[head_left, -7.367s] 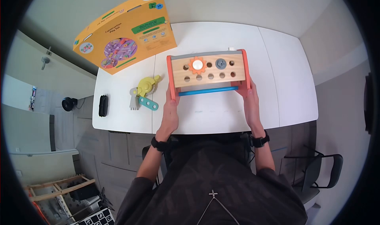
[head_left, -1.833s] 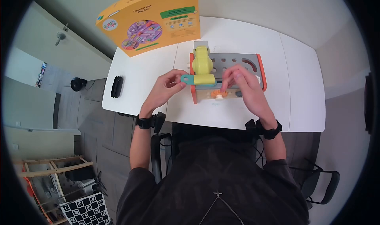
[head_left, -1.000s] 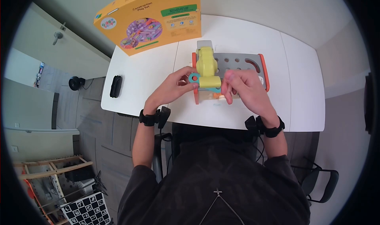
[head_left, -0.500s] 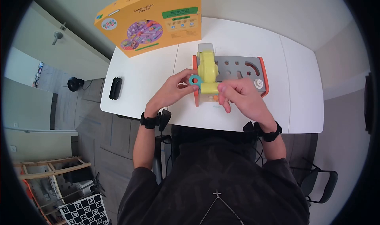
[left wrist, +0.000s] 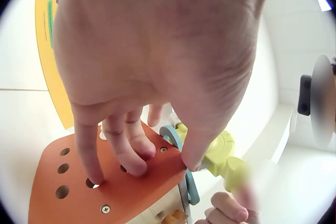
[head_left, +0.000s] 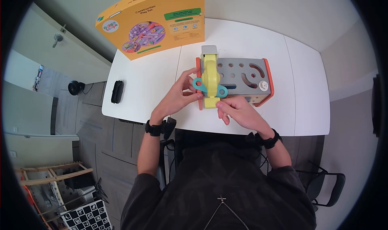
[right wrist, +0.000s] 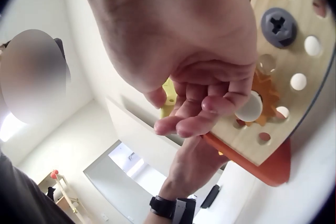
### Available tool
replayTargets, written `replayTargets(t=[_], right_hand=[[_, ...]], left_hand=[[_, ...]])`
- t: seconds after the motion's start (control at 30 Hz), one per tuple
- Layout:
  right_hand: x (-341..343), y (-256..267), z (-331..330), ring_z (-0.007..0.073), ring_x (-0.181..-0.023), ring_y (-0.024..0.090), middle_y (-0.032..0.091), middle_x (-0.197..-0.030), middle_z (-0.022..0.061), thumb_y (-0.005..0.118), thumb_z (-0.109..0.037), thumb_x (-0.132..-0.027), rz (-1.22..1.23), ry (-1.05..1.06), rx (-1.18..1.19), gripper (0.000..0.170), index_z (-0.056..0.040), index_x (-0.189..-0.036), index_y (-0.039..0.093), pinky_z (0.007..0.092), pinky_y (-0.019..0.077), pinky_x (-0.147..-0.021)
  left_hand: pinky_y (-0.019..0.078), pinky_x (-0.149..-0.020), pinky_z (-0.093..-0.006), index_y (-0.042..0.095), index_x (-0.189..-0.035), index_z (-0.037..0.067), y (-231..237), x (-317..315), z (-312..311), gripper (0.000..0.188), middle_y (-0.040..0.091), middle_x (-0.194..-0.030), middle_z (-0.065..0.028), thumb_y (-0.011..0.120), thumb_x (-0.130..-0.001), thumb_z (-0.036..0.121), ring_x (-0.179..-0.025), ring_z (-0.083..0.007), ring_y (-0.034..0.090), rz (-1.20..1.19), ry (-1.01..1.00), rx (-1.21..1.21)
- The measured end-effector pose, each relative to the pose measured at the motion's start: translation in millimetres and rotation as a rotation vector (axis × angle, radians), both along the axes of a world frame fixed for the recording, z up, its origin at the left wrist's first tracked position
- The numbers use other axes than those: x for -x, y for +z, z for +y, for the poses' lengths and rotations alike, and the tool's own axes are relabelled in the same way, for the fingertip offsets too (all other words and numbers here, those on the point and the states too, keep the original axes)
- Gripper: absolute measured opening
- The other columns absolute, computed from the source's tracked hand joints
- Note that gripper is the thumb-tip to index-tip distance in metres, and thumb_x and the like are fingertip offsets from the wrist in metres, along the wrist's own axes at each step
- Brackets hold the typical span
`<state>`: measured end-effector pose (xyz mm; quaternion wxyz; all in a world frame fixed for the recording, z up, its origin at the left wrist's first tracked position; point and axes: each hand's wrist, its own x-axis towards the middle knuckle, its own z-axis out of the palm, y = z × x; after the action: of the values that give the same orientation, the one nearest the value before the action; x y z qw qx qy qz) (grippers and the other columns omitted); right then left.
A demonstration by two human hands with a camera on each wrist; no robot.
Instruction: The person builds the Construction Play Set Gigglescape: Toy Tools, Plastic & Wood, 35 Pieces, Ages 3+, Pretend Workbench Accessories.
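A toy workbench with a grey top (head_left: 236,74) and orange-red side panels (left wrist: 136,182) stands on the table. Lying over its left end is a yellow toy saw (head_left: 211,74), with a teal holed strip (head_left: 197,87) crossing beneath it. My right hand (head_left: 242,112) pinches the end of the yellow handle (head_left: 211,103) between thumb and fingers. My left hand (head_left: 176,98) rests at the left panel; in the left wrist view its fingers spread over the panel, the thumb beside the strip. An orange gear (right wrist: 268,98) sits on the wooden front.
A large yellow box (head_left: 173,23) stands at the back left. A black case (head_left: 117,91) lies on the left of the white table (head_left: 307,88). A white knob (head_left: 263,86) sits at the bench top's right. One black chair (head_left: 329,189) stands at the right.
The yellow handle has swung from pointing right to pointing toward my body, with my right hand moving down and left. The teal strip's right end has come into view.
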<state>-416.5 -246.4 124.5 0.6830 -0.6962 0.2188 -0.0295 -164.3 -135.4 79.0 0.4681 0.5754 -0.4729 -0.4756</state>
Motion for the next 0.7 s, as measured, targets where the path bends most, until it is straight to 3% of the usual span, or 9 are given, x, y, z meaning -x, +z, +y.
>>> replayTargets(t=[0.17, 0.37, 0.4, 0.5, 0.53, 0.57, 0.63, 0.67, 0.7], right_hand=[[1.5, 4.1, 1.9, 0.0097, -0.063, 0.06, 0.064, -0.068, 0.0025, 0.049, -0.025, -0.116, 0.03, -0.007, 0.039, 0.044, -0.0004, -0.086, 0.068, 0.0285, 0.0475, -0.068], [-8.0, 33.7, 0.6, 0.0118, -0.064, 0.053, 0.067, -0.066, 0.0043, 0.039, -0.041, -0.118, -0.118, -0.012, 0.11, 0.063, -0.0003, -0.08, 0.067, 0.0288, 0.0451, -0.068], [-11.0, 40.2, 0.5, 0.0118, -0.062, 0.05, 0.066, -0.064, 0.0047, 0.032, -0.051, -0.118, -0.127, -0.034, 0.176, 0.074, -0.0006, -0.077, 0.068, 0.028, 0.0424, -0.065], [-8.1, 50.7, -6.5, 0.0121, -0.062, 0.058, 0.063, -0.058, 0.0044, 0.035, -0.049, -0.119, -0.147, -0.119, 0.068, 0.071, 0.0, -0.078, 0.067, 0.0299, 0.0485, -0.07], [-6.3, 49.1, -5.1, 0.0114, -0.059, 0.054, 0.061, -0.055, 0.0033, 0.029, -0.051, -0.119, -0.154, -0.113, 0.19, 0.072, -0.0017, -0.082, 0.067, 0.0276, 0.0449, -0.065], [1.2, 46.7, -7.1, 0.0108, -0.058, 0.052, 0.06, -0.054, 0.0029, 0.028, -0.052, -0.119, -0.163, -0.146, 0.164, 0.073, -0.0024, -0.082, 0.066, 0.027, 0.0432, -0.064], [28.2, 40.4, -18.5, 0.0095, -0.056, 0.05, 0.059, -0.053, 0.0022, 0.025, -0.054, -0.119, -0.179, -0.209, 0.114, 0.073, -0.0038, -0.083, 0.065, 0.0258, 0.0396, -0.06], [38.3, 37.5, -19.2, 0.0076, -0.055, 0.046, 0.058, -0.053, 0.0012, 0.023, -0.054, -0.119, -0.168, -0.263, 0.106, 0.071, -0.0054, -0.085, 0.063, 0.0252, 0.0368, -0.058], [46.7, 33.7, -21.5, 0.0075, -0.055, 0.046, 0.057, -0.053, 0.0009, 0.023, -0.053, -0.119, -0.175, -0.286, 0.101, 0.07, -0.0058, -0.086, 0.063, 0.0254, 0.0368, -0.058]], left_hand=[[0.0589, -0.104, -0.0371, 0.025, -0.172, 0.017, 4.3, 7.6, 3.0, 0.097, 0.057, -0.11, -0.0032, 0.082, -0.095, 0.004, -0.104, -0.0138, 0.064, 0.024, 0.043, 0.004], [0.0548, -0.096, -0.0339, 0.024, -0.173, 0.014, 1.5, -6.0, 26.8, 0.086, 0.061, -0.108, -0.0037, 0.074, -0.103, 0.01, -0.102, -0.014, 0.063, -0.051, 0.211, 0.133], [0.0545, -0.093, -0.0328, 0.025, -0.172, 0.013, -3.1, -15.7, 31.7, 0.083, 0.061, -0.107, -0.0037, 0.072, -0.104, 0.01, -0.102, -0.0142, 0.064, -0.083, 0.259, 0.169], [0.0537, -0.093, -0.0338, 0.049, -0.16, 0.009, -1.2, -46.3, 54.2, 0.057, 0.065, -0.107, -0.0037, 0.068, -0.107, 0.013, -0.096, -0.0141, 0.063, -0.511, 0.571, 0.158], [0.0533, -0.094, -0.036, 0.058, -0.152, 0.008, -0.4, -44.3, 55.9, 0.048, 0.067, -0.109, -0.006, 0.069, -0.105, 0.012, -0.098, -0.017, 0.064, -0.484, 0.601, 0.162], [0.052, -0.097, -0.039, 0.066, -0.141, 0.006, -19.2, -84.6, 80.0, 0.038, 0.069, -0.112, -0.0096, 0.069, -0.104, 0.009, -0.102, -0.0219, 0.064, -0.911, 0.801, 0.12], [0.0508, -0.104, -0.0446, 0.07, -0.132, 0.008, -63.3, -139.7, 114.7, 0.031, 0.07, -0.123, -0.0166, 0.072, -0.101, 0.012, -0.114, -0.0333, 0.065, -1.05, 1.005, 0.16], [0.0503, -0.107, -0.0505, 0.067, -0.135, 0.008, -64.6, -143.8, 130.3, 0.038, 0.064, -0.136, -0.0197, 0.074, -0.1, 0.021, -0.125, -0.0399, 0.062, -1.248, 1.067, -0.085], [0.05, -0.107, -0.0522, 0.066, -0.136, 0.008, -75.4, -149.9, 141.2, 0.04, 0.061, -0.14, -0.0202, 0.074, -0.1, 0.023, -0.128, -0.0417, 0.06, -1.293, 1.114, -0.216]])
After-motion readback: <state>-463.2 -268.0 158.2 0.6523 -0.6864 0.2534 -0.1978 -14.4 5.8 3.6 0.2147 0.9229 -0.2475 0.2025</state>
